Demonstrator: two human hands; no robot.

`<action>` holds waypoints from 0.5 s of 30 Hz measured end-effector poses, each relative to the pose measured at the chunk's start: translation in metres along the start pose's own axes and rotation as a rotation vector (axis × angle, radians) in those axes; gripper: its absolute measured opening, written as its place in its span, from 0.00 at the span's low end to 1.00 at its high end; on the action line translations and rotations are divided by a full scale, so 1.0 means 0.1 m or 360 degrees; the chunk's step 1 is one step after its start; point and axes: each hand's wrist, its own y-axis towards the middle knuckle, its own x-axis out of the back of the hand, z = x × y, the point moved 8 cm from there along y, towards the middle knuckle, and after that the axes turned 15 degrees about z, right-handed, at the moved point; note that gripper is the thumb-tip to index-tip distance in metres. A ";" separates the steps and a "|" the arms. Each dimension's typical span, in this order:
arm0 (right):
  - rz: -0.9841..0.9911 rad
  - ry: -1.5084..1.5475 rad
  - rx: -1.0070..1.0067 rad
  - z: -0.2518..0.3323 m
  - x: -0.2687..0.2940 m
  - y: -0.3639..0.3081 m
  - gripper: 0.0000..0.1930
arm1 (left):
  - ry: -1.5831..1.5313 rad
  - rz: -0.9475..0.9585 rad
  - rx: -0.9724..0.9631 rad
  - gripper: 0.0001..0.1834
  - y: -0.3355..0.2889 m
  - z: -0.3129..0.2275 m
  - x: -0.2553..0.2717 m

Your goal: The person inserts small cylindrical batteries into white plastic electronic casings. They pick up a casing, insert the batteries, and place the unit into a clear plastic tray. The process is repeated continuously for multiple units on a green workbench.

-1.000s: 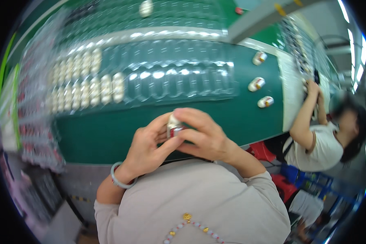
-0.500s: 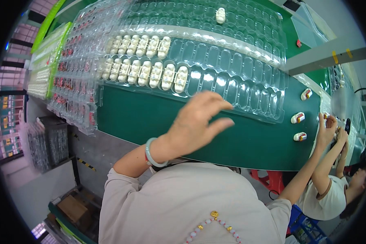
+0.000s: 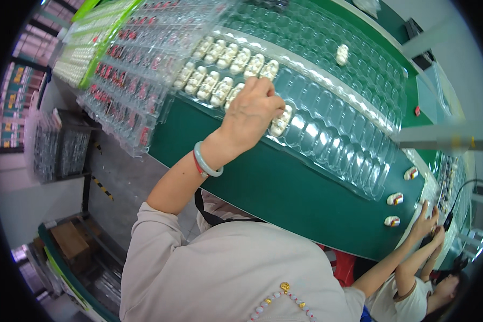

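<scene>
My left hand (image 3: pixel 252 114), closed with curled fingers, is over the near row of a clear plastic blister tray (image 3: pixel 333 155). Its fingertips are beside a white oval piece (image 3: pixel 280 121) seated in a pocket; anything between the fingers is hidden. More white pieces (image 3: pixel 221 91) fill pockets on the left part of two rows, some covered by the hand. At the table's right end my right hand (image 3: pixel 424 222) has its thumb and a finger apart, with nothing visible between them. Close to it lie three white pieces with red and gold-coloured parts (image 3: pixel 395 198).
A second clear tray (image 3: pixel 306 32) lies behind, with one white piece (image 3: pixel 342 55) on it. Stacked trays with red parts (image 3: pixel 129 80) are on the left. A grey post (image 3: pixel 440 137) crosses at the right. A co-worker's hands (image 3: pixel 439 236) are near my right hand.
My left hand was open in front of the tray; now its fingers are closed over the near row. A small piece seen at my right fingertips no longer shows. The view has turned.
</scene>
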 end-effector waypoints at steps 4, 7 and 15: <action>0.0127 0.0358 0.0429 1.25 0.44 -0.11 0.18 | -0.0122 -0.0094 -0.0143 0.06 -0.02 -0.01 0.07; 0.0289 0.0521 0.0967 2.74 0.59 -0.38 0.14 | -0.0557 -0.0211 -0.0243 0.10 -0.09 -0.09 0.21; 0.0708 0.0362 0.2677 6.83 -0.43 -0.96 0.16 | -0.1880 0.0241 0.0232 0.09 -0.83 0.09 0.06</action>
